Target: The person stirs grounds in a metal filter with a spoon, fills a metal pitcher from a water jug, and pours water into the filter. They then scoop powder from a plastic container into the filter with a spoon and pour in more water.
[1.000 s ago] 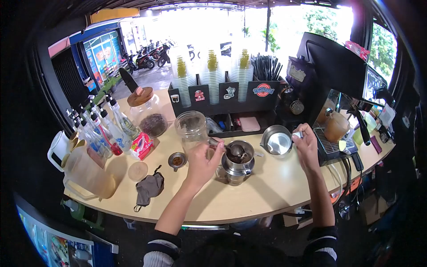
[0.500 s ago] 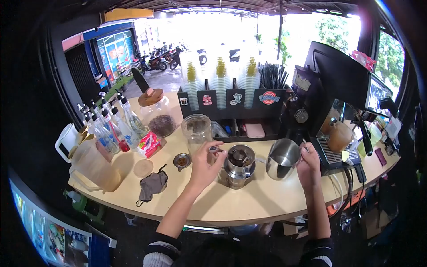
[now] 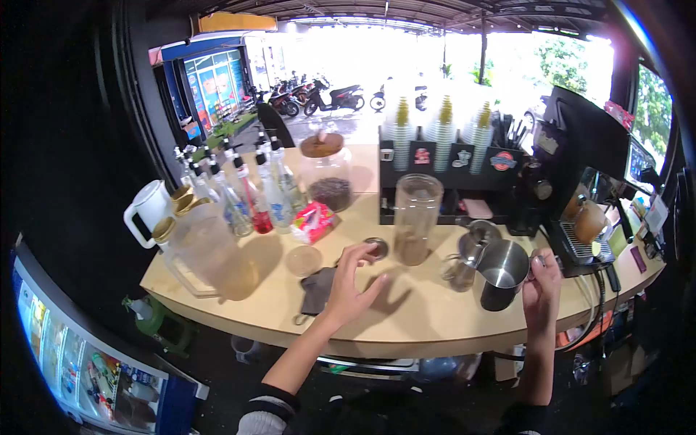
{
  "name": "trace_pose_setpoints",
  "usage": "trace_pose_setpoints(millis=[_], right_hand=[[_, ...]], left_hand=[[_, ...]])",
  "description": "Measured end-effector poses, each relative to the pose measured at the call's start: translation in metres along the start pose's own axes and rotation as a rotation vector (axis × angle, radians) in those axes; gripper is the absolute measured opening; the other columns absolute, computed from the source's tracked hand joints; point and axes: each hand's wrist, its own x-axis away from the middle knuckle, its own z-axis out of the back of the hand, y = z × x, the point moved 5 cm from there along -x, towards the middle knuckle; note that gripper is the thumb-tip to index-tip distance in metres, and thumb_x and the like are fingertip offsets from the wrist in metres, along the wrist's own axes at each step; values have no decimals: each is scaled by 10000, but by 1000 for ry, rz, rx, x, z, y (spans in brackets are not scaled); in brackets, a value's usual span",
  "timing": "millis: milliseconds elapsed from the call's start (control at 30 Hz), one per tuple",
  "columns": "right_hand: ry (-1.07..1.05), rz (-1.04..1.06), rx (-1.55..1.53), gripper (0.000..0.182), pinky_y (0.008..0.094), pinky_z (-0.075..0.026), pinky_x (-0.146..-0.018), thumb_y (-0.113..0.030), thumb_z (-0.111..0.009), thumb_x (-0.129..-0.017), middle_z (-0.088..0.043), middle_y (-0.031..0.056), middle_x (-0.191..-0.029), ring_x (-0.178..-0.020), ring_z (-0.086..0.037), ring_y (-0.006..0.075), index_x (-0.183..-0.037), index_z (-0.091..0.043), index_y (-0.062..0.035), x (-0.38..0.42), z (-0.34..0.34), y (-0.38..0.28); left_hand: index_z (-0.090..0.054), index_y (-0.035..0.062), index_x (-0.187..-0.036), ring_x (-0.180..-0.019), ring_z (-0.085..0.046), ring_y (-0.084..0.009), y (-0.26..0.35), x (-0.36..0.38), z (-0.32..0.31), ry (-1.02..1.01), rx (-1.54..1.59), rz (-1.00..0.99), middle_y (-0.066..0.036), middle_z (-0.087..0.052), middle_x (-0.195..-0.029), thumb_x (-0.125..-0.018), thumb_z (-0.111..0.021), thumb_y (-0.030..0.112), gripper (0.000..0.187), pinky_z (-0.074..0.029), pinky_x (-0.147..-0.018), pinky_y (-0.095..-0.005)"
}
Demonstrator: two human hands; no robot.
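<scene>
My left hand (image 3: pixel 354 288) is over the table with thumb and fingers apart, its fingertips beside a small round metal piece (image 3: pixel 376 248). Partly under that hand lies a dark cloth mask (image 3: pixel 316 291). My right hand (image 3: pixel 542 284) is closed on the handle of a metal pitcher (image 3: pixel 502 272), whose open mouth faces up. Behind the pitcher, partly hidden, are a metal coffee dripper (image 3: pixel 481 235) and a small shiny vessel (image 3: pixel 458 272). A tall clear jar (image 3: pixel 417 221) stands between my hands.
Pump bottles (image 3: pixel 246 196), a cloudy pitcher (image 3: pixel 210 254) and a red-and-white packet (image 3: pixel 314 222) are at the left. A jar of dark contents (image 3: pixel 330 181) stands behind. At the back is a cup holder (image 3: pixel 464 163); an espresso machine (image 3: pixel 583 152) is on the right.
The view has turned left. My left hand has moved from the dripper toward the small metal piece, and its fingers have spread. The pitcher is still in my right hand, now nearer the dripper.
</scene>
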Motion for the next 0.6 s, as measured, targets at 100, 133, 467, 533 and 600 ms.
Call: trace_pose_setpoints(millis=[100,133,467,533,600], right_hand=[[-51,-84,-60,95,234,-457,-548,-82,-547,-873,-548,33,-782,-634,-538,101,-932,-480,-48,19,-45,52],[-69,-100,-42,86,241,-458,-547,-78,-538,-876,-558,41,-797,-644,-545,111,-931,-482,-44,25,-64,67],[-153,-384,-216,72,225,-381,-655,-65,-558,-876,-490,-4,-695,-652,-437,74,-858,-489,-54,58,-172,208],[-173,-371,-200,67,240,-393,-634,-85,-559,-880,-495,-7,-706,-651,-445,81,-861,-496,-72,59,-185,223],[-199,-362,-201,71,245,-401,-632,-109,-567,-880,-499,-16,-713,-648,-448,84,-850,-504,-98,62,-199,228]], left_hand=[[-465,31,-1232,-986,-550,-197,-28,32,69,55,-15,27,-118,-488,-1140,-774,-667,67,503,-434,-854,-322],[-445,25,-1239,-1037,-523,-214,-38,42,98,162,-64,26,-122,-472,-1176,-772,-669,73,520,-412,-891,-342],[-176,11,-1434,-1370,-198,-265,-114,89,263,843,68,336,-162,-197,-1481,-946,-484,274,635,-123,-1112,-365],[-188,11,-1434,-1357,-228,-252,-131,79,280,892,202,405,-156,-237,-1465,-953,-473,312,635,-142,-1110,-348],[-269,19,-1412,-1299,-327,-230,-138,61,289,755,393,329,-143,-337,-1402,-956,-440,404,621,-227,-1085,-332]])
